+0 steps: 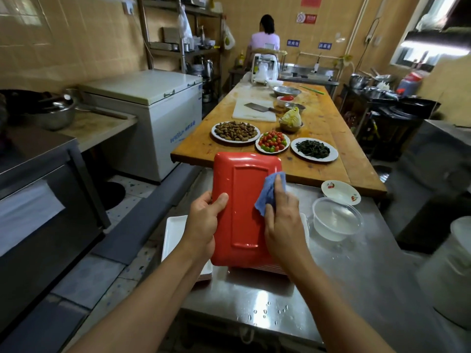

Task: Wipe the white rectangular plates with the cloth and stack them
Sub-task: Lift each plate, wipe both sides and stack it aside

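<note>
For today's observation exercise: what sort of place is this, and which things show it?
Probably a commercial kitchen: a long wooden prep table with a cleaver on a cutting board, a chest freezer, and a stainless steel counter.

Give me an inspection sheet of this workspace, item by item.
Surface: steel counter, wet with droplets.
Job's things: plate held up, red underside showing; blue cloth on it; white plates stacked below.
Clutter: clear tub, small bowl.
Hands: left hand grips the plate's edge; right hand presses the cloth.
Cables: nothing seen.
Surroundings: wooden table with food dishes; a person at the back.
</note>
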Demonstrator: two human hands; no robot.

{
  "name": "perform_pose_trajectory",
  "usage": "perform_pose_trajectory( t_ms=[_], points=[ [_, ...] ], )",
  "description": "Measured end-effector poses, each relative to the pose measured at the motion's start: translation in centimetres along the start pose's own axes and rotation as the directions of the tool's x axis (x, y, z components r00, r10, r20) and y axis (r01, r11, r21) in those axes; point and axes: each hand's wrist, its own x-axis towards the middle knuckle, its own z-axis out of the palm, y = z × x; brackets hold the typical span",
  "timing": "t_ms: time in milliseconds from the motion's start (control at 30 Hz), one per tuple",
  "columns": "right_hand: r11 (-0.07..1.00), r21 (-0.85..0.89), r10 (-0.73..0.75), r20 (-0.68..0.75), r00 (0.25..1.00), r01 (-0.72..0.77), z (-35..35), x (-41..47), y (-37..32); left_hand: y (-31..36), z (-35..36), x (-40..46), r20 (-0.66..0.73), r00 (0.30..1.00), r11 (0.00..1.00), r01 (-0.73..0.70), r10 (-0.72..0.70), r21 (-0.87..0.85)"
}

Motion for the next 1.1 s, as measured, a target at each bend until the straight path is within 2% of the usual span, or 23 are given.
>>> perform_pose_trajectory(
  t_ms=[133,267,333,400,467,533,600,633,667,700,800,867,967,1100],
  points=[
    [0.987,0.138,0.072,0.046,0.996,-0.078,-0.2,-3.1,0.3,-0.1,0.2,1.0,-0.026,0.998,0.993,-0.060,0.058,-0.100],
    [0.898,0.360,0.249,0.062,0.967,-0.254,-1.8,-2.0,0.2,-1.5,0.7,0.9,0.002,1.000,0.995,-0.011,0.012,-0.099],
    [0.859,0.401,0.314,0.077,0.946,-0.318,-2.6,-1.3,0.3,-2.0,0.7,0.8,0.029,0.999,0.999,0.042,-0.041,-0.030],
    [0.875,0.355,0.322,0.078,0.943,-0.328,-3.2,-1.1,0.6,-1.8,0.2,0.6,0.080,0.991,0.981,0.091,-0.106,0.174],
    [0.904,0.295,0.298,0.087,0.951,-0.310,-3.9,-0.8,1.1,-1.0,-0.5,0.7,0.113,0.988,0.911,0.053,-0.108,0.408],
    [0.914,0.281,0.265,0.129,0.956,-0.292,-4.8,-0.6,1.5,0.6,-1.0,1.1,0.109,0.993,0.827,-0.093,0.039,0.555],
    [0.942,0.231,0.205,0.181,0.962,-0.244,-5.6,-0.4,1.8,2.8,-0.9,1.6,0.181,0.960,0.656,-0.277,0.212,0.702],
    [0.957,0.197,0.171,0.212,0.962,-0.214,-6.0,-0.4,1.8,3.8,-0.6,1.8,0.257,0.936,0.556,-0.350,0.242,0.754],
    [0.966,0.174,0.143,0.247,0.958,-0.189,-6.4,-0.4,1.8,4.6,-0.2,2.1,0.338,0.916,0.496,-0.401,0.215,0.770],
    [0.972,0.159,0.122,0.282,0.952,-0.171,-6.7,-0.4,1.8,5.4,0.2,2.3,0.404,0.903,0.490,-0.420,0.146,0.764],
    [0.980,0.135,0.090,0.363,0.928,-0.147,-7.5,-0.4,1.7,6.4,0.9,2.8,0.508,0.858,0.532,-0.396,-0.075,0.748],
    [0.982,0.118,0.090,0.375,0.923,-0.144,-8.0,-0.3,1.8,6.4,0.8,2.8,0.545,0.824,0.622,-0.348,-0.154,0.702],
    [0.994,0.043,0.079,0.349,0.934,-0.100,-8.3,-0.4,1.9,5.6,0.4,2.1,0.573,0.807,0.723,-0.310,-0.142,0.617],
    [0.996,0.017,-0.091,0.301,0.949,0.090,-8.3,0.0,0.6,4.6,0.1,1.4,0.505,0.860,0.804,-0.254,-0.066,0.537]
  ],
)
